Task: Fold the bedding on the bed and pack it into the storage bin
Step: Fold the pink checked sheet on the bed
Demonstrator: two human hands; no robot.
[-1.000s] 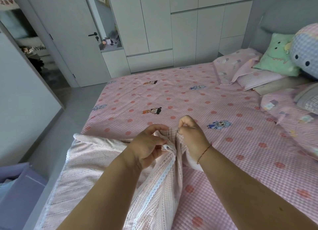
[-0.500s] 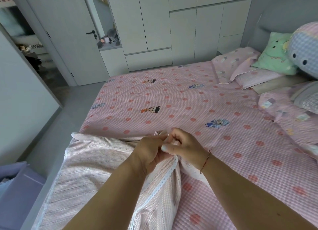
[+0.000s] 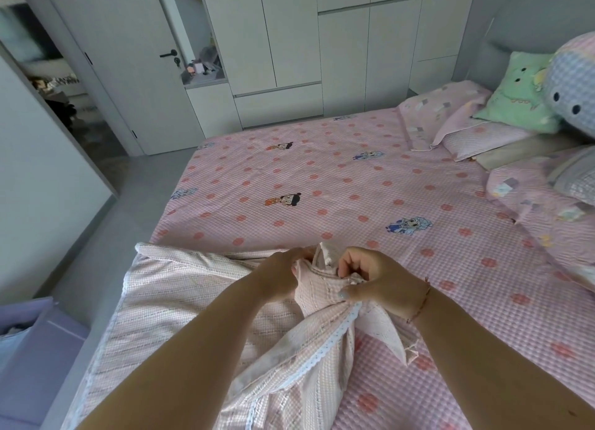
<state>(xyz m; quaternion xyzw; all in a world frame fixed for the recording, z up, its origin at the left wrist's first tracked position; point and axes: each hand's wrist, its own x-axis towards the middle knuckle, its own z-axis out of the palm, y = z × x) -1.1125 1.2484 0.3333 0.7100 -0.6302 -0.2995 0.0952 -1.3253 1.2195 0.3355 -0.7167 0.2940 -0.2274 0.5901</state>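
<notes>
Grip: left hand and right hand both pinch blanket corner, bunched.
Blanket: bed, 7 o'clock.
Bin: 8 o'clock, floor.

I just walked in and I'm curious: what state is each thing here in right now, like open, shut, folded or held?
Blanket: partly folded, corner bunched and lifted.
Left hand: grips the bunched corner.
Right hand: pinches the same corner.
Bed sheet: spread flat.
Storage bin: open, at the bedside.
Door: open.
Wardrobe doors: shut.
Pillows: piled at the headboard.
</notes>
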